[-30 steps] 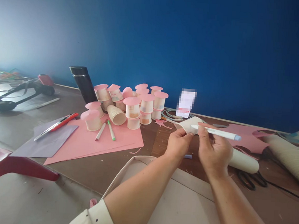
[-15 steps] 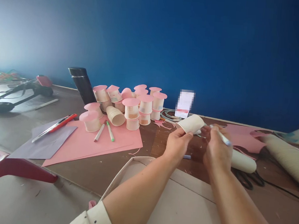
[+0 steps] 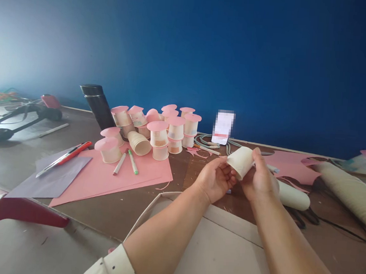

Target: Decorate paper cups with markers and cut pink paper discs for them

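Observation:
A white paper cup (image 3: pixel 242 162) is held tilted between my two hands above the brown table, its wide mouth facing down and toward me. My left hand (image 3: pixel 216 182) grips the rim on the left, thumb on top and fingers curled beneath. On the other side my right hand (image 3: pixel 260 179) closes round the cup with its thumb along the side. The end of a white marker (image 3: pixel 273 168) sticks out behind the right hand; how the fingers hold it is hidden. Below the hands, a small blue cap (image 3: pixel 228 191) lies on the table, partly covered.
Pink-topped cup stacks (image 3: pixel 156 139) stand left of centre near pink sheets (image 3: pixel 148 172), two markers (image 3: pixel 133 162) and a red cutter (image 3: pixel 65 157). A black flask (image 3: pixel 97 107) and a phone (image 3: pixel 223 127) stand behind. Nested cups (image 3: pixel 349 192) lie at right.
My right hand has moved from beside the cup onto it, the marker turning back behind the hand. The cup has shifted right and tipped, its mouth now lower; my left fingers have moved to its rim.

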Demonstrator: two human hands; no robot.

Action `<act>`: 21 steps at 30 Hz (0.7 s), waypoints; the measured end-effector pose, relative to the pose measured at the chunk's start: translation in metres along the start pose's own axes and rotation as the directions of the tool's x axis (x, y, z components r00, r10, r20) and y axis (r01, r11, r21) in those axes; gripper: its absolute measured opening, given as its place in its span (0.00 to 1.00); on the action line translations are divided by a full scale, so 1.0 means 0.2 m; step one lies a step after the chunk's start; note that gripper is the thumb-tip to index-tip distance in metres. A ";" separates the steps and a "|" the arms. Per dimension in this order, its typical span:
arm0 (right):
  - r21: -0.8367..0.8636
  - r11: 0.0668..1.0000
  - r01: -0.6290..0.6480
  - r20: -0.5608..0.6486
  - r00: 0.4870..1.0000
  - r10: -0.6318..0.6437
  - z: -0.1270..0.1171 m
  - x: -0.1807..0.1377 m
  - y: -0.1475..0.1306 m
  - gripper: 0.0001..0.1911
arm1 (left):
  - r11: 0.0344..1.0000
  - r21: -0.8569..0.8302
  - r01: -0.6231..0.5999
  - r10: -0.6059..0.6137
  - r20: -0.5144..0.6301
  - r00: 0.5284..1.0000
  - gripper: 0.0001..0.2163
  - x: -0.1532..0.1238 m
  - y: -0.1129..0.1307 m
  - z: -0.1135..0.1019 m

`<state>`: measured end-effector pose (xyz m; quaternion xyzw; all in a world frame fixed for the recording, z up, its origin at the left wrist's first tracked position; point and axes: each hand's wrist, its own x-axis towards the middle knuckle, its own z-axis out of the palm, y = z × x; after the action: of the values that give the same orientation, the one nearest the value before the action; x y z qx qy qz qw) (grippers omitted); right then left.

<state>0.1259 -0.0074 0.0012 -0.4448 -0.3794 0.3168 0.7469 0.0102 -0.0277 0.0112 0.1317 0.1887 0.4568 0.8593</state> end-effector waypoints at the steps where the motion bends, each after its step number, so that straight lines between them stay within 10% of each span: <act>1: 0.033 0.996 -0.077 -0.031 0.996 0.078 0.01 0.00 0.00 0.21 | 0.999 -0.033 0.003 -0.003 -0.006 1.000 0.06 0.00 0.01 0.00; 4: 0.089 0.978 -0.190 -0.192 0.960 0.203 0.01 -0.01 -0.01 0.21 | 0.990 -0.127 -0.055 0.049 -0.049 0.998 0.03 0.01 0.02 0.00; 7: -0.036 0.999 0.004 -0.291 0.957 -0.015 0.00 -0.03 -0.04 0.20 | 0.971 -0.187 -0.151 0.134 -0.102 0.986 0.04 0.02 0.03 -0.01; 12: -0.419 0.810 0.411 0.013 0.894 -0.447 0.00 -0.13 -0.11 0.18 | 0.964 -0.181 -0.196 0.172 -0.141 0.975 0.05 0.02 0.04 -0.01; 16: -0.557 0.622 0.550 0.226 0.821 -0.524 0.00 -0.19 -0.12 0.14 | 0.963 -0.105 -0.250 0.233 -0.149 0.961 0.04 0.02 0.03 0.00; 21: -0.634 0.548 0.546 0.209 0.803 -0.558 -0.01 -0.17 -0.11 0.14 | 0.958 -0.034 -0.286 0.275 -0.178 0.945 0.05 0.02 0.01 0.01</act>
<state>0.1135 -0.0448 0.0108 -0.5416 -0.5800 -0.0950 0.6011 0.0116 -0.0225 0.0126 0.0921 0.2275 0.5894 0.7697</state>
